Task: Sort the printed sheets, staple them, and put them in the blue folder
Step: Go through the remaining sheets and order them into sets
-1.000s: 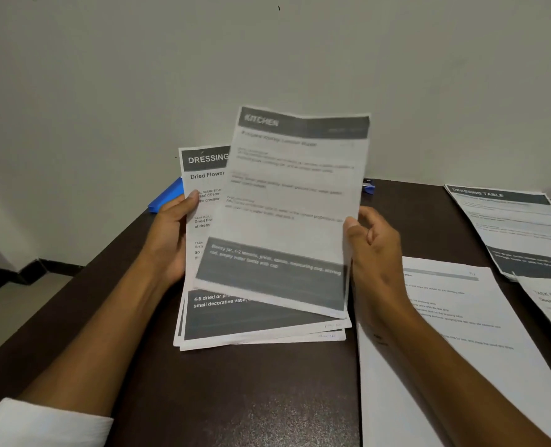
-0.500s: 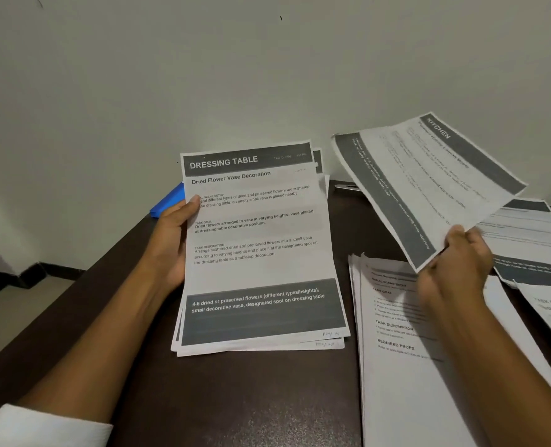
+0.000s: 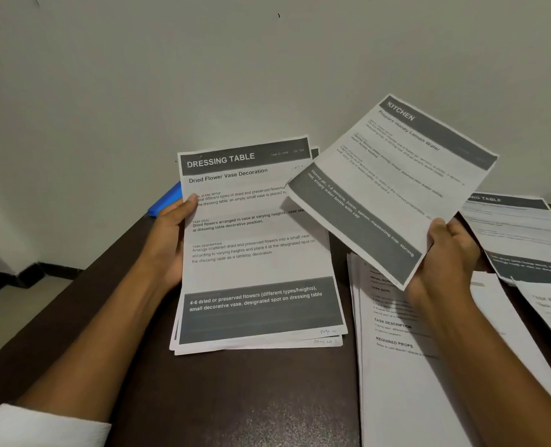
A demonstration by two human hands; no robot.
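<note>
My left hand grips the left edge of a small stack of printed sheets; its top page reads "DRESSING TABLE", and its lower edge rests on the dark table. My right hand pinches the lower corner of a single "KITCHEN" sheet, held tilted in the air to the right of the stack. A corner of the blue folder shows behind the stack, at the table's far left edge. No stapler is in view.
A pile of white printed sheets lies on the table under my right forearm. More sheets, one headed "DRESSING TABLE", lie at the right edge. A plain wall stands close behind the table; floor shows at the left.
My right hand lifted the KITCHEN sheet off the stack and swung it out to the right, then brought it slightly back toward the stack. The left hand kept holding the stack still.
</note>
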